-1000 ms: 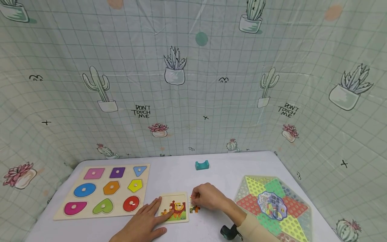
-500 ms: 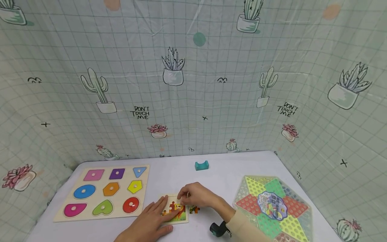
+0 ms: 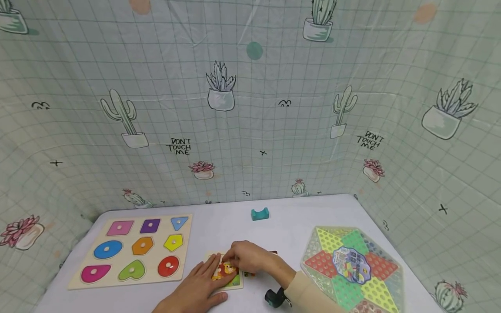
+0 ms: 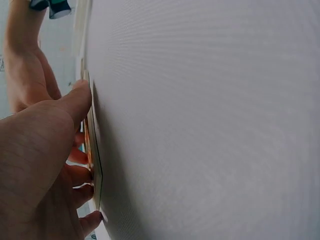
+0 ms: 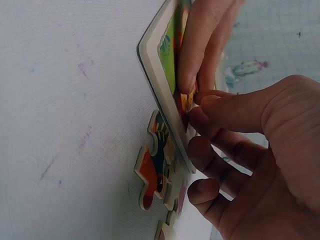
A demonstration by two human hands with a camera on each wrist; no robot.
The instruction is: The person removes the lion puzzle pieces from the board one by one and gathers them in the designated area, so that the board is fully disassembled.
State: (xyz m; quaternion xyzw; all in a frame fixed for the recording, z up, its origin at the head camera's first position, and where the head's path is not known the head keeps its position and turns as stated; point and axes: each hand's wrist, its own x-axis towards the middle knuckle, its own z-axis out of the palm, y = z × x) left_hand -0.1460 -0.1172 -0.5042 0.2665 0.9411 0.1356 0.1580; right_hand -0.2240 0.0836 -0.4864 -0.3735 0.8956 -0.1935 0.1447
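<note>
A small wooden jigsaw board (image 3: 235, 286) with an orange and green animal picture lies flat on the table. My left hand (image 3: 197, 282) rests on its left side, fingers stretched over the picture. In the left wrist view, the thumb (image 4: 80, 97) lies along the board's near edge. My right hand (image 3: 248, 256) is over the upper right of the picture, thumb and forefinger pinching a puzzle piece against it; the fingertips mostly hide the piece. Loose puzzle pieces (image 5: 147, 175) lie right beside the board's rim, under my right hand.
A wooden shape board (image 3: 156, 256) with knobbed coloured shapes lies to the left. On the right is a star-patterned Chinese checkers board (image 3: 354, 267). A teal curved block (image 3: 260, 214) stands farther back. A dark device (image 3: 275, 298) is at my right wrist.
My right hand has moved left from the loose pieces to the picture, bringing a piece down onto the board. My left hand has shifted slightly right, its fingers still on the board.
</note>
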